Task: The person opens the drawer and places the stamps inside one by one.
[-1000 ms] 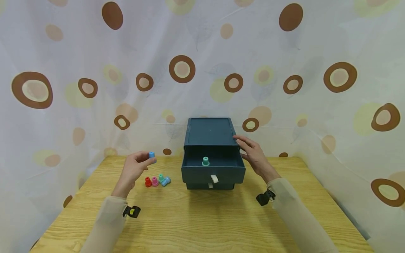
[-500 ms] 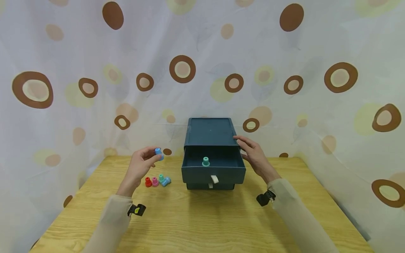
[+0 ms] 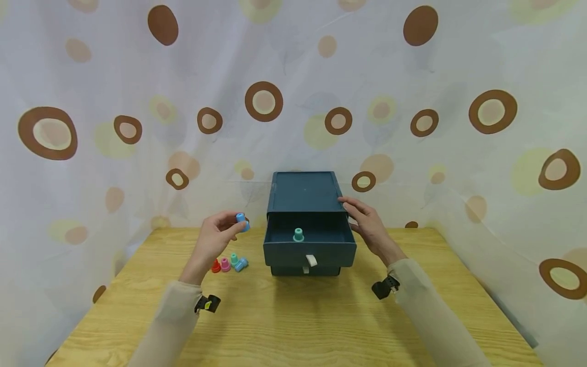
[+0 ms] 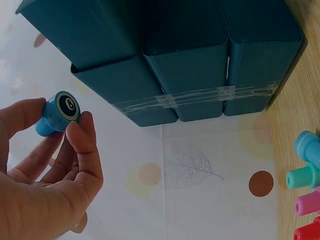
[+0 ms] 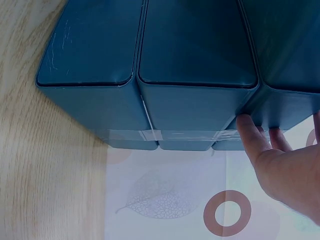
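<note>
My left hand [image 3: 214, 238] is raised over the table, pinching a small blue toy stamp [image 4: 57, 114] between thumb and fingertips. In the left wrist view the stamp's round end carries a black disc with an 8. To its right stands a dark blue drawer cabinet [image 3: 304, 191], with its top drawer [image 3: 293, 253] pulled out. One green toy stamp [image 3: 298, 235] stands upright inside that drawer. My right hand [image 3: 372, 229] rests against the cabinet's right side near the top edge, fingers extended, with its thumb [image 5: 247, 132] touching the side wall.
Left of the cabinet, a red stamp [image 3: 216, 266], a pink stamp [image 3: 225, 265], a green stamp [image 3: 234, 259] and a blue stamp lying on its side [image 3: 241, 264] are grouped on the wooden table [image 3: 293, 326]. A patterned curtain [image 3: 293, 61] hangs behind.
My left hand has moved right and slightly up with the blue toy stamp, closer to the open drawer. The right hand and the cabinet have stayed put.
</note>
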Demonstrator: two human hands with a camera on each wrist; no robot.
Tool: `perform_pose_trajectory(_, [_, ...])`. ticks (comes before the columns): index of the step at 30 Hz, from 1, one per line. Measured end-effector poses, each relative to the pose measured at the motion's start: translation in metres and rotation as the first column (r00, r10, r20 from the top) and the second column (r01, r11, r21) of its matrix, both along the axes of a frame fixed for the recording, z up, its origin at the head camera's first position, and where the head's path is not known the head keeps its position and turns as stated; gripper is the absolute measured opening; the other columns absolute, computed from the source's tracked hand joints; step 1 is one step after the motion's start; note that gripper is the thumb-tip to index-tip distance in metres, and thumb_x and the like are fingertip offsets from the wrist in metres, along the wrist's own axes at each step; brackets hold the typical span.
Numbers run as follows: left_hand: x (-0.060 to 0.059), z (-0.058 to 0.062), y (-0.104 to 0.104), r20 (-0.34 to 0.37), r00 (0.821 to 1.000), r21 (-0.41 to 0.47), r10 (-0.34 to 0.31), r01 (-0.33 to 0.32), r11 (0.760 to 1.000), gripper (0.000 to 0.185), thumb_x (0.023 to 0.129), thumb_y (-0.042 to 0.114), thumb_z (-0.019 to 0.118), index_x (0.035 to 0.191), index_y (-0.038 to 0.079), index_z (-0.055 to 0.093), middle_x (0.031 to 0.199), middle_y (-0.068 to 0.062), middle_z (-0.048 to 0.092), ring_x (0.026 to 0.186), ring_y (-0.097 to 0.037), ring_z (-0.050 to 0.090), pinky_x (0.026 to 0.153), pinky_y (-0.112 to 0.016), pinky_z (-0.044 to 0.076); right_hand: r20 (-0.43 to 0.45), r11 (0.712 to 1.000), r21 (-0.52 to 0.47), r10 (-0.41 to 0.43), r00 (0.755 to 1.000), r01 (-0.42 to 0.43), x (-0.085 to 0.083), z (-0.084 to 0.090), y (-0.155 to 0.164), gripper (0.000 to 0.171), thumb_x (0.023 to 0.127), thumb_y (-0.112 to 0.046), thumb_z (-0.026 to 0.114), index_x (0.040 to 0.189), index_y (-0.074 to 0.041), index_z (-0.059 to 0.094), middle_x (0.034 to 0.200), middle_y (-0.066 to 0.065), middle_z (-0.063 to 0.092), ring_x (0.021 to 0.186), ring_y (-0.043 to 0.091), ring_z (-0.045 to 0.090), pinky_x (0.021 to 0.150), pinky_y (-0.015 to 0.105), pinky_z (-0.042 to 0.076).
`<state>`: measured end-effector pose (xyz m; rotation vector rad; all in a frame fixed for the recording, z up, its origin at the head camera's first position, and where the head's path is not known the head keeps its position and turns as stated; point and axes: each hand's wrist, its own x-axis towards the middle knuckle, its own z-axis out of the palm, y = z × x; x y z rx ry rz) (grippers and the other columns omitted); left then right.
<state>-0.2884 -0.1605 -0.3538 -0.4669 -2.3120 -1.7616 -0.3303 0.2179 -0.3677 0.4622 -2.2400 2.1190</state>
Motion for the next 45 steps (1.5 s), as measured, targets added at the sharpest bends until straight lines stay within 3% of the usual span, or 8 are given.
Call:
perform_pose_trajectory(11, [0.0, 0.006, 0.023, -0.052, 0.998, 0.023, -0.032, 0.033, 0.999, 0.028, 0.093, 0.02, 0.069, 0.115, 0.003, 0.068, 0.103, -0.012, 0.066, 0.085, -0.018, 0.06, 0.074, -0.031, 0.055, 0.005, 1.0, -0.013, -0.016, 1.0, 0.016, -0.002, 0.001, -0.001, 0.053, 0.102, -0.041, 0.051, 0.144, -0.01, 0.047, 0.159, 0.009, 0.03, 0.149, 0.032, 0.023, 0.116, 0.06, 0.024])
perform_pose_trajectory(16, [0.003, 0.005, 0.037, -0.071, 0.997, 0.049, -0.012, 0.016, 0.999, 0.027, 0.093, 0.019, 0.069, 0.115, 0.003, 0.068, 0.105, -0.012, 0.068, 0.086, -0.018, 0.062, 0.076, -0.034, 0.055, 0.017, 1.0, -0.008, -0.008, 1.0, 0.008, -0.002, -0.001, 0.0, 0.055, 0.101, -0.043, 0.051, 0.145, -0.01, 0.046, 0.16, 0.009, 0.029, 0.149, 0.032, 0.023, 0.116, 0.059, 0.024])
perform_pose_trajectory(22, [0.003, 0.007, 0.051, -0.081, 0.996, 0.044, -0.021, 0.024, 0.999, 0.03, 0.091, 0.023, 0.071, 0.114, 0.005, 0.069, 0.103, -0.013, 0.068, 0.087, -0.021, 0.061, 0.071, -0.029, 0.052, 0.011, 1.0, 0.001, 0.002, 1.0, -0.002, -0.002, -0.003, 0.002, 0.055, 0.102, -0.042, 0.05, 0.146, -0.01, 0.045, 0.161, 0.011, 0.027, 0.15, 0.033, 0.021, 0.117, 0.061, 0.02])
perform_pose_trajectory(28, [0.001, 0.009, 0.052, -0.086, 0.996, 0.053, -0.022, 0.026, 0.998, 0.031, 0.091, 0.019, 0.072, 0.117, 0.002, 0.069, 0.106, -0.017, 0.068, 0.091, -0.027, 0.061, 0.074, -0.035, 0.053, -0.002, 1.0, -0.012, 0.008, 1.0, -0.008, -0.004, -0.004, 0.0, 0.055, 0.101, -0.043, 0.05, 0.145, -0.009, 0.045, 0.16, 0.01, 0.029, 0.149, 0.033, 0.022, 0.117, 0.061, 0.02])
perform_pose_trajectory(32, [0.004, 0.015, 0.052, -0.096, 0.995, 0.043, -0.022, 0.026, 0.999, 0.031, 0.09, 0.017, 0.072, 0.117, 0.001, 0.069, 0.107, -0.016, 0.069, 0.094, -0.024, 0.062, 0.076, -0.031, 0.053, 0.001, 1.0, -0.018, 0.006, 1.0, -0.006, -0.004, -0.002, 0.0, 0.055, 0.101, -0.042, 0.051, 0.145, -0.009, 0.046, 0.16, 0.011, 0.029, 0.149, 0.033, 0.022, 0.117, 0.061, 0.021])
perform_pose_trajectory(39, [0.0, 0.017, 0.058, -0.099, 0.992, 0.053, -0.073, 0.079, 0.995, 0.036, 0.09, 0.017, 0.073, 0.123, 0.004, 0.067, 0.113, -0.015, 0.07, 0.092, -0.018, 0.065, 0.078, -0.029, 0.054, 0.008, 1.0, -0.02, 0.008, 1.0, -0.008, -0.002, -0.001, 0.001, 0.055, 0.102, -0.041, 0.05, 0.146, -0.008, 0.045, 0.16, 0.012, 0.028, 0.15, 0.034, 0.021, 0.117, 0.061, 0.019])
perform_pose_trajectory(45, [-0.002, 0.017, 0.061, -0.142, 0.984, 0.021, -0.107, 0.112, 0.994, 0.034, 0.088, 0.015, 0.074, 0.119, 0.003, 0.068, 0.109, -0.015, 0.071, 0.096, -0.024, 0.066, 0.079, -0.028, 0.054, 0.015, 1.0, -0.022, 0.006, 1.0, -0.005, -0.001, 0.0, -0.001, 0.054, 0.102, -0.041, 0.05, 0.145, -0.009, 0.045, 0.16, 0.011, 0.029, 0.149, 0.033, 0.021, 0.117, 0.06, 0.019])
